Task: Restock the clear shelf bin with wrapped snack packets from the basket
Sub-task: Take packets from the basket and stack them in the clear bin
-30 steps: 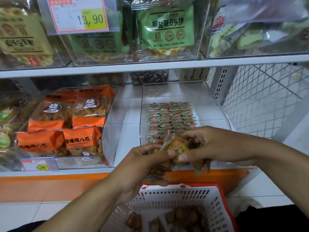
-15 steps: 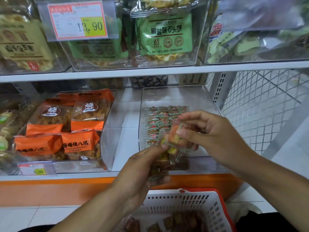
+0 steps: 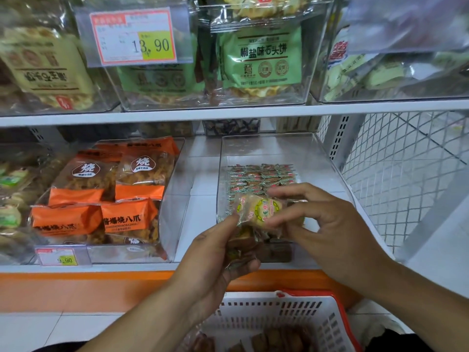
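Observation:
The clear shelf bin [image 3: 327,158] stands on the lower shelf, right of centre, with rows of small wrapped packets [image 3: 258,179] lying flat inside. My left hand [image 3: 218,255] grips a bunch of brown wrapped snack packets [image 3: 243,245] in front of the bin. My right hand [image 3: 322,224] pinches one yellow-printed packet [image 3: 256,208] just above that bunch, at the bin's front wall. The white basket [image 3: 274,313] with a red rim sits below my hands and holds more brown packets [image 3: 269,339].
A second clear bin [image 3: 175,199] to the left holds orange snack bags [image 3: 127,214]. The upper shelf [image 3: 228,114] carries bins of green and beige bags and a price tag [image 3: 134,36]. A white wire mesh panel [image 3: 406,174] closes the right side.
The view has tilted down slightly. My right hand has lifted one packet off the bunch in my left hand and now holds it at the bin's front.

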A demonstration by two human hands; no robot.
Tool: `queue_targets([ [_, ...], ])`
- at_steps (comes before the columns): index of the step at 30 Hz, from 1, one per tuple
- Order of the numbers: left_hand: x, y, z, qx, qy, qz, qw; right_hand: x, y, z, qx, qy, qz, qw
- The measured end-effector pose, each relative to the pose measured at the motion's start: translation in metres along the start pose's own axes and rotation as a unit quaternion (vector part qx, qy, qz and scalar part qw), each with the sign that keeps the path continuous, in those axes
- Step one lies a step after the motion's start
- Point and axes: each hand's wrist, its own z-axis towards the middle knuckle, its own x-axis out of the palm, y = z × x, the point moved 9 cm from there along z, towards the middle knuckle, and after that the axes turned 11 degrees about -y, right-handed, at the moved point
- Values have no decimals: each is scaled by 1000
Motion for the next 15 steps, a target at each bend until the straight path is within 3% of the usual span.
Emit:
queue_targets([
  [5, -1, -5, 0, 14, -8, 2, 1000, 10, -11, -2, 80, 31, 96, 992],
  [10, 1, -5, -1, 34, -4, 11, 999, 11, -29, -7, 184, -48, 199, 961],
  [15, -5, -8, 3, 61, -31, 52, 996, 13, -31, 3, 195, 39, 176, 964],
])
